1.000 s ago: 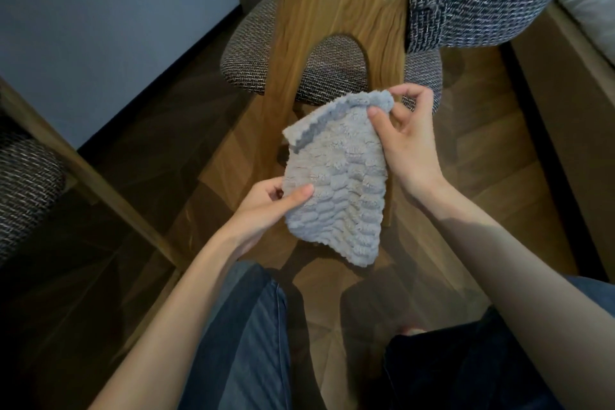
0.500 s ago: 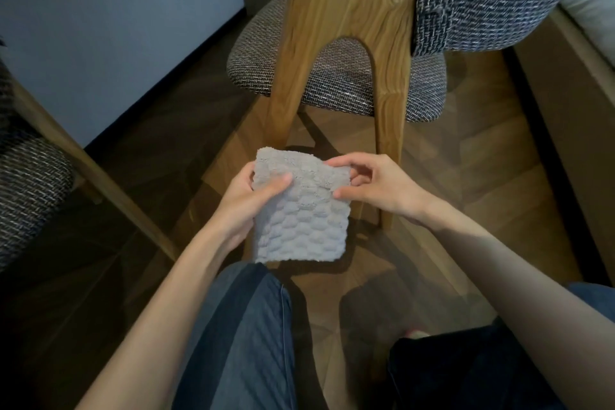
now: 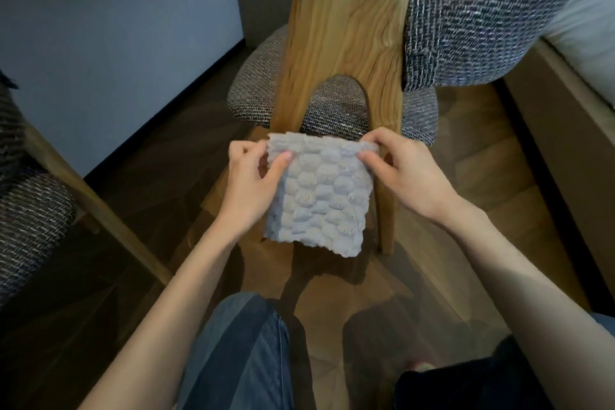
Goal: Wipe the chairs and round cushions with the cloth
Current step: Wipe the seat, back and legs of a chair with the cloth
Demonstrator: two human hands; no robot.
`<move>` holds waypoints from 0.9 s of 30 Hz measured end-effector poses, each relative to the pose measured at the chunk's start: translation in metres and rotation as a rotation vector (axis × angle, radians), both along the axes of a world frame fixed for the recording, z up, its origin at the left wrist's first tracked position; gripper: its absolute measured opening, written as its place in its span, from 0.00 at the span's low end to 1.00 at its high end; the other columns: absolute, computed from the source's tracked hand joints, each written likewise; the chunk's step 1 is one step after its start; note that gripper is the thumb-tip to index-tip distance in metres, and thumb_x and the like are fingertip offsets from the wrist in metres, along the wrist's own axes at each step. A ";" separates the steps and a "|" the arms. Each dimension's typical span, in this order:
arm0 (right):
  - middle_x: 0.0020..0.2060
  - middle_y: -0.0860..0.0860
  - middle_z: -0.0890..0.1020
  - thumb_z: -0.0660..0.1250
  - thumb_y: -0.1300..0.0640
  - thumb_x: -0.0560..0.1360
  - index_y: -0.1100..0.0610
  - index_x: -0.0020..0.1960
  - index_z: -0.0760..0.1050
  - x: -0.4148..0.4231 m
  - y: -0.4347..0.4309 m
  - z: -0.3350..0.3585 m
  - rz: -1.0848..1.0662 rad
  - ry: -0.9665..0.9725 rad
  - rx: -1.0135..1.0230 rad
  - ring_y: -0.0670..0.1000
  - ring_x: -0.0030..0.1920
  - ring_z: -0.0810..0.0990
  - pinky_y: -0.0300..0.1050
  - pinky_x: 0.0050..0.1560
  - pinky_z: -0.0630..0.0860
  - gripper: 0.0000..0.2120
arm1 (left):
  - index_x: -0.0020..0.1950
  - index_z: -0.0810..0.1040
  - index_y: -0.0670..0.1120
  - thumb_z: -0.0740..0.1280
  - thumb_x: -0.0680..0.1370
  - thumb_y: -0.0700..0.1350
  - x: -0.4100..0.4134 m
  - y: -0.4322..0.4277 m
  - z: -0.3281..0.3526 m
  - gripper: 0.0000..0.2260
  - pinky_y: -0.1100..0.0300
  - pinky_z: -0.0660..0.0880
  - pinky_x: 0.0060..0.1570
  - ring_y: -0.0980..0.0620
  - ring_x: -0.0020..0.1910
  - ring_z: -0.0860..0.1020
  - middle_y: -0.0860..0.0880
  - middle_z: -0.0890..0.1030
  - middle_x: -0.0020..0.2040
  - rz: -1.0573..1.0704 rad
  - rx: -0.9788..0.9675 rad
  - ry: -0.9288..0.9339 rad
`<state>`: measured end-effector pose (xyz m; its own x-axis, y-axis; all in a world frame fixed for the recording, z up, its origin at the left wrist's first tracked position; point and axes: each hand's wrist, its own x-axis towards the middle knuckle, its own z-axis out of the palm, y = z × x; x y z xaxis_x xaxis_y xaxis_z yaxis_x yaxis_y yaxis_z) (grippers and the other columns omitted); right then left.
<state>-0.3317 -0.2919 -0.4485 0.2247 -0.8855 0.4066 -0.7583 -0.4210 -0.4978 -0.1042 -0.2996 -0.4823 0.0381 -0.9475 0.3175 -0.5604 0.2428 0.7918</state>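
- Now pinching a pale grey bubble-textured cloth [image 3: 319, 200] by its top corners, left hand [image 3: 248, 190] and right hand [image 3: 411, 176].
- Hangs on the near side of a wooden chair back [image 3: 342, 53] and its grey tweed round cushion [image 3: 254, 93].

Grey bobbled cloth [image 3: 319, 196] hanging folded before wooden chair [image 3: 342, 53], round tweed cushion [image 3: 253, 93]

**Cloth held up before the chair**

Both hands pinch the top edge of the grey cloth [image 3: 317, 196] (bubbly weave): left hand [image 3: 249, 183], right hand [image 3: 407, 173]. It hangs before the wooden chair [image 3: 342, 53] and its round tweed cushion [image 3: 256, 93].
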 end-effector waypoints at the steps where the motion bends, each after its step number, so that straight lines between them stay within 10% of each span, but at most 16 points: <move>1: 0.41 0.50 0.81 0.65 0.57 0.79 0.56 0.51 0.75 0.003 -0.001 0.009 -0.027 -0.107 -0.037 0.44 0.36 0.77 0.36 0.37 0.71 0.03 | 0.56 0.78 0.47 0.65 0.79 0.49 -0.005 -0.005 0.013 0.09 0.80 0.63 0.44 0.75 0.44 0.65 0.48 0.68 0.50 0.013 -0.062 0.027; 5: 0.35 0.56 0.82 0.65 0.63 0.78 0.61 0.52 0.76 0.011 -0.006 0.045 -0.057 -0.555 -0.116 0.48 0.30 0.82 0.41 0.33 0.80 0.03 | 0.50 0.78 0.48 0.66 0.79 0.45 -0.032 -0.021 0.070 0.03 0.75 0.65 0.35 0.68 0.34 0.71 0.58 0.73 0.37 0.037 -0.284 0.241; 9: 0.48 0.51 0.80 0.66 0.64 0.77 0.61 0.54 0.75 0.012 -0.030 0.076 -0.077 -0.648 -0.324 0.46 0.38 0.84 0.40 0.41 0.81 0.06 | 0.60 0.74 0.50 0.66 0.79 0.48 -0.060 -0.040 0.102 0.11 0.62 0.79 0.45 0.60 0.43 0.80 0.54 0.80 0.47 0.115 -0.383 0.385; 14: 0.61 0.55 0.73 0.67 0.67 0.75 0.59 0.63 0.72 0.013 -0.046 0.070 -0.066 -0.437 -0.488 0.43 0.46 0.80 0.35 0.47 0.79 0.17 | 0.73 0.61 0.48 0.71 0.74 0.47 -0.090 -0.051 0.094 0.31 0.54 0.70 0.65 0.51 0.63 0.70 0.44 0.68 0.66 0.125 -0.576 0.233; 18: 0.65 0.58 0.69 0.65 0.69 0.74 0.61 0.64 0.73 0.011 -0.046 0.055 -0.046 -0.341 -0.578 0.50 0.57 0.78 0.39 0.54 0.78 0.19 | 0.73 0.66 0.52 0.68 0.75 0.52 -0.098 -0.064 0.074 0.27 0.61 0.57 0.68 0.49 0.69 0.58 0.46 0.58 0.76 0.215 -0.647 -0.152; 24: 0.67 0.52 0.73 0.62 0.66 0.73 0.56 0.64 0.74 0.007 -0.051 0.052 -0.234 -0.143 -0.605 0.53 0.58 0.68 0.26 0.57 0.61 0.20 | 0.62 0.76 0.47 0.73 0.70 0.47 -0.095 -0.077 0.053 0.21 0.67 0.62 0.64 0.48 0.65 0.64 0.44 0.67 0.70 0.330 -0.725 -0.032; 27: 0.72 0.51 0.67 0.60 0.65 0.73 0.54 0.71 0.67 0.009 -0.054 0.056 -0.224 -0.086 -0.531 0.50 0.53 0.65 0.38 0.55 0.63 0.27 | 0.60 0.75 0.47 0.75 0.69 0.45 -0.089 -0.071 0.026 0.22 0.75 0.55 0.63 0.53 0.66 0.62 0.45 0.66 0.70 0.379 -0.612 0.030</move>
